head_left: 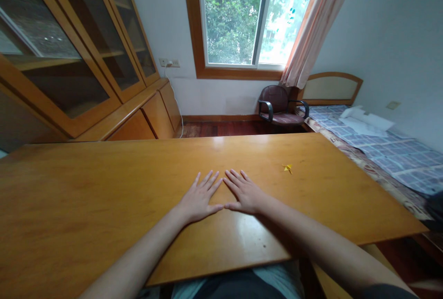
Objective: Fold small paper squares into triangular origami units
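Observation:
My left hand (pixel 200 199) lies flat on the wooden table (pixel 86 188), palm down, fingers stretched out and spread. My right hand (pixel 244 194) lies flat beside it in the same way. The index fingertips and thumb tips of the two hands touch, leaving a small triangle of bare wood between them. Neither hand holds anything. A small yellow folded paper figure (pixel 287 168) rests on the table to the right of my right hand, well apart from it.
A glass-fronted wooden cabinet (pixel 79 59) runs along the left wall. Beyond the table stand a dark red armchair (pixel 281 106) under the window and a bed (pixel 387 146) with a patterned cover at the right.

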